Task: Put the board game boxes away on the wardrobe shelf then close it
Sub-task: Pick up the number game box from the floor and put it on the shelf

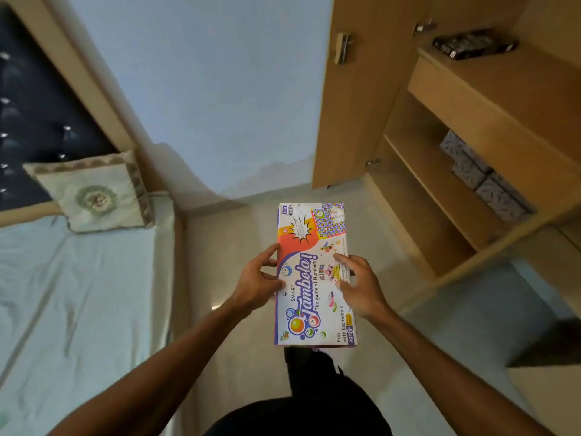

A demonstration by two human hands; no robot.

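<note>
I hold a colourful Tambola board game box (309,247) flat in front of me, over the floor. My left hand (259,280) grips its left edge and my right hand (360,283) grips its right edge, thumb on the lid. The wooden wardrobe (490,127) stands open at the right. A dark box (474,44) lies on its upper shelf. The open wardrobe door (352,99) stands straight ahead, edge-on to the shelves.
Patterned grey boxes (484,174) sit on a lower wardrobe shelf. A bed (63,294) with a pale sheet and a cushion (94,193) fills the left side. Beige floor (232,247) runs between the bed and the wardrobe. My dark trousers (314,394) show below the box.
</note>
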